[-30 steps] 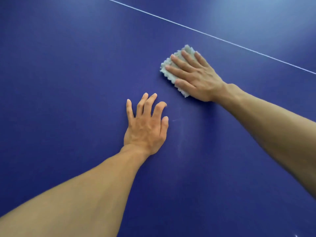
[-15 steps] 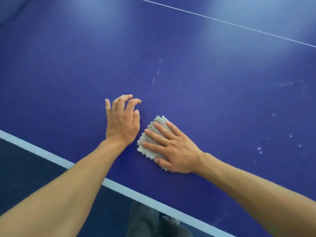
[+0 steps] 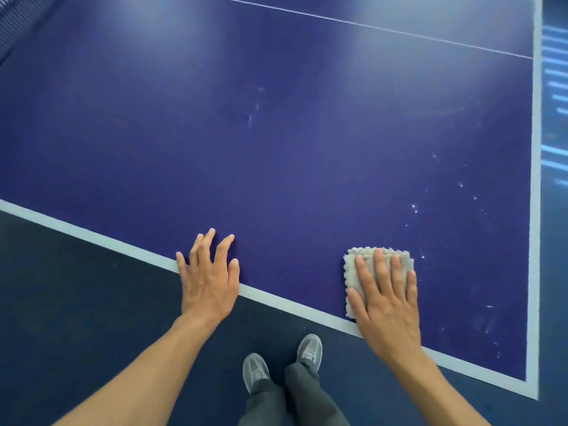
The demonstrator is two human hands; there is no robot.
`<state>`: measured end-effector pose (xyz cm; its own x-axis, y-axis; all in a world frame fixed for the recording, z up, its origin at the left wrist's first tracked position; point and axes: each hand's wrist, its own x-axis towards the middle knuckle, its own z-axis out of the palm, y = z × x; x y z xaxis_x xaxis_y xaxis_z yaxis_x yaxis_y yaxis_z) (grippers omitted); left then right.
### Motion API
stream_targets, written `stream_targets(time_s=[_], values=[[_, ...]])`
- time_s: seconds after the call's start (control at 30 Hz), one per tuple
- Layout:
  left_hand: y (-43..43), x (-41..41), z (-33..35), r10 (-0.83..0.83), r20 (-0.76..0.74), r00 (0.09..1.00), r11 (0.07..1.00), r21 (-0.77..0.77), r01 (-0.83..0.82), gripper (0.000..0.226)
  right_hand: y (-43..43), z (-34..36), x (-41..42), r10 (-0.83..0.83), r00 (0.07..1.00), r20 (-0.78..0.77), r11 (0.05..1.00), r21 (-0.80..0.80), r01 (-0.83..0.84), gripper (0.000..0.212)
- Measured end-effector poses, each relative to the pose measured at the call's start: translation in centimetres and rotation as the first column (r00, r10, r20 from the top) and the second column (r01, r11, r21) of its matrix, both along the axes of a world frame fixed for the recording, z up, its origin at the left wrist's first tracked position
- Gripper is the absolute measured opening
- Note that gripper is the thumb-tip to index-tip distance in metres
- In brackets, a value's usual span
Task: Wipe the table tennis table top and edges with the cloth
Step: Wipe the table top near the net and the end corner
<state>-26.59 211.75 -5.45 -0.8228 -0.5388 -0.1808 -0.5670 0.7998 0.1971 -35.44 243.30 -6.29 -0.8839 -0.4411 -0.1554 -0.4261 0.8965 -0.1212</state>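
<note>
The blue table tennis table top (image 3: 292,133) fills most of the head view, with a white line along its near edge (image 3: 92,236) and right edge (image 3: 535,179). A folded grey cloth (image 3: 362,262) lies flat by the near edge, right of centre. My right hand (image 3: 385,305) presses on it with straight, spread fingers, its heel over the white line. My left hand (image 3: 209,278) rests flat on the near edge further left, fingers spread, holding nothing.
Pale specks and smears (image 3: 415,207) dot the table top toward the right side. A thin white centre line (image 3: 368,26) crosses the far part. Below the edge are dark floor (image 3: 76,302) and my grey shoes (image 3: 309,352).
My right hand has slid the cloth to the right along the near edge, away from my left hand. My left hand now lies flat on the edge. The view has pulled back, showing the table's right edge.
</note>
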Motion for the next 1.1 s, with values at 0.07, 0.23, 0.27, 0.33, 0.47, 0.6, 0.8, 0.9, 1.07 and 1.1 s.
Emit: stream_targets(time_s=[0.07, 0.23, 0.27, 0.33, 0.47, 0.6, 0.8, 0.9, 1.07, 1.1], values=[[0.0, 0.0, -0.1, -0.014, -0.037, 0.999, 1.000, -0.020, 0.014, 0.049, 0.4, -0.1, -0.2, -0.173, 0.985, 0.000, 0.985, -0.010, 0.173, 0.067], [-0.8, -0.5, -1.1, 0.011, -0.160, 0.987, 0.997, -0.070, -0.022, 0.038, -2.9, -0.8, 3.3, 0.176, 0.982, -0.069, 0.981, -0.070, -0.181, 0.062], [-1.2, -0.9, -1.2, 0.003, -0.172, 0.985, 0.997, -0.075, -0.016, 0.040, -3.4, -1.1, 3.9, 0.281, 0.957, -0.072, 0.956, -0.064, -0.285, 0.061], [-2.3, -1.3, -1.5, 0.002, -0.179, 0.984, 0.997, -0.081, -0.017, 0.038, -3.4, -1.4, 4.3, 0.384, 0.921, -0.069, 0.921, -0.047, -0.388, 0.061], [-6.4, -3.4, -1.6, 0.119, -0.134, 0.984, 0.992, -0.034, -0.125, 0.046, -2.0, -1.1, 2.8, 0.310, 0.949, -0.062, 0.951, 0.001, -0.310, 0.061], [-10.7, -7.0, -1.7, 0.213, -0.097, 0.972, 0.977, 0.014, -0.213, 0.052, -5.5, -0.6, -2.1, 0.069, 0.997, -0.039, 0.997, 0.020, -0.068, 0.065], [-11.3, -7.3, -2.8, 0.211, -0.107, 0.972, 0.976, -0.027, -0.215, 0.052, -17.1, -0.7, -16.3, 0.014, 1.000, -0.003, 1.000, 0.006, -0.014, 0.063], [-11.5, -7.4, -2.7, 0.198, -0.098, 0.975, 0.978, -0.040, -0.203, 0.052, -23.4, -0.8, -24.9, -0.040, 0.999, 0.024, 0.999, -0.025, 0.040, 0.063], [-11.9, -7.4, -2.9, 0.169, -0.084, 0.982, 0.983, -0.063, -0.175, 0.057, -32.6, -0.6, -34.0, -0.009, 0.999, 0.042, 1.000, -0.024, 0.010, 0.064], [-12.0, -7.5, -2.9, 0.170, -0.083, 0.982, 0.982, -0.065, -0.175, 0.057, -33.8, -0.6, -34.4, 0.018, 0.999, 0.034, 1.000, -0.014, -0.017, 0.064]])
